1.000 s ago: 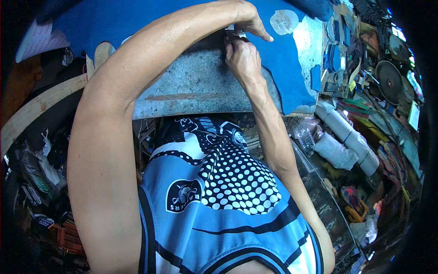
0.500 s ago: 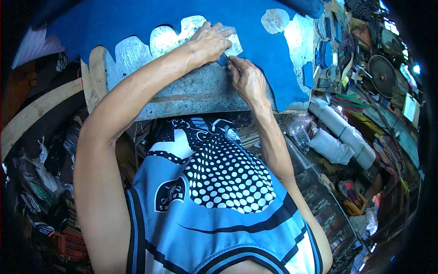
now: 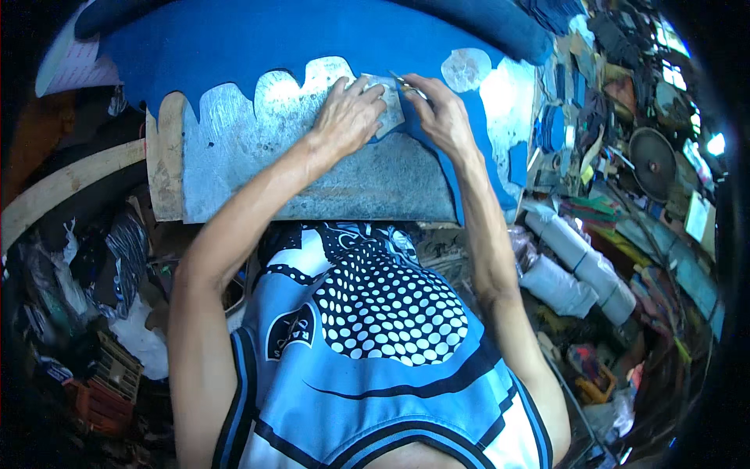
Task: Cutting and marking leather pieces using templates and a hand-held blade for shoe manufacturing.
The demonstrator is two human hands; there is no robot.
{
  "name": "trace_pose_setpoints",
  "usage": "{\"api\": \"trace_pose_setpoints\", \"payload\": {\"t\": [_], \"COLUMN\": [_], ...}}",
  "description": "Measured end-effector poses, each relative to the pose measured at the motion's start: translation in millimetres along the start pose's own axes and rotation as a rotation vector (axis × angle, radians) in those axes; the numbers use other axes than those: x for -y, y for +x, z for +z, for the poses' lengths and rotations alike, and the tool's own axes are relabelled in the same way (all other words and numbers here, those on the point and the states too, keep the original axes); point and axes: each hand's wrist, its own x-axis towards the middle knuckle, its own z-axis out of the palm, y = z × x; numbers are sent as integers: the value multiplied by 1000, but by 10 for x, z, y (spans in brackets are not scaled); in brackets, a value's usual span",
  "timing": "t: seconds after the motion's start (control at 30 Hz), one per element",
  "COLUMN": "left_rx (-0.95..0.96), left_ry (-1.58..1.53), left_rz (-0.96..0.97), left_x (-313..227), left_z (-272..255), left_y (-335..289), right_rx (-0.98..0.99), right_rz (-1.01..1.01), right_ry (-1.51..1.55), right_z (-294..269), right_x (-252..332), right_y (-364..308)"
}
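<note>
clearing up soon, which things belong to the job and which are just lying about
Likely job:
large flexible blue sheet
flat pale angular piece under left hand
slim pointed tool in right hand

Idle:
round dark disc
long white roll

Deep-blue flat sheet material (image 3: 234, 47) is showing against a mottled silver-grey table (image 3: 367, 184), while a light-blue sleeveless jersey (image 3: 383, 336) is displaying round white dots on black.

I see pale lettering | dark badge (image 3: 291, 334) on blue jersey (image 3: 312, 410), partly folded | white sheet (image 3: 87, 72): pinkish print, unreadable
</note>
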Motion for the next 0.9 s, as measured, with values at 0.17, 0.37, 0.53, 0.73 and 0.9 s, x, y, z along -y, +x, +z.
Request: {"api": "trace_pose_setpoints", "payload": {"t": [0.17, 0.37, 0.53, 0.73, 0.9], "left_rx": [-294, -288, -274, -259, -222], "left_ry": [29, 23, 19, 34, 29], "left_rz": [-204, -312, -315, -323, -343], "left_x": [-148, -209, -209, -211, -210], "left_z": [87, 65, 88, 91, 32], "left_y": [-230, -223, -215, -209, -213], "right_rx": [196, 264, 265, 281, 371], "right_rz": [-222, -323, -361, -385, -347], "right_ry": [-82, -111, -138, -199, -253], "right_z": [180, 188, 183, 216, 198], "right_x": [-177, -308, -297, -282, -213], "right_y": [496, 616, 649, 657, 674]}}
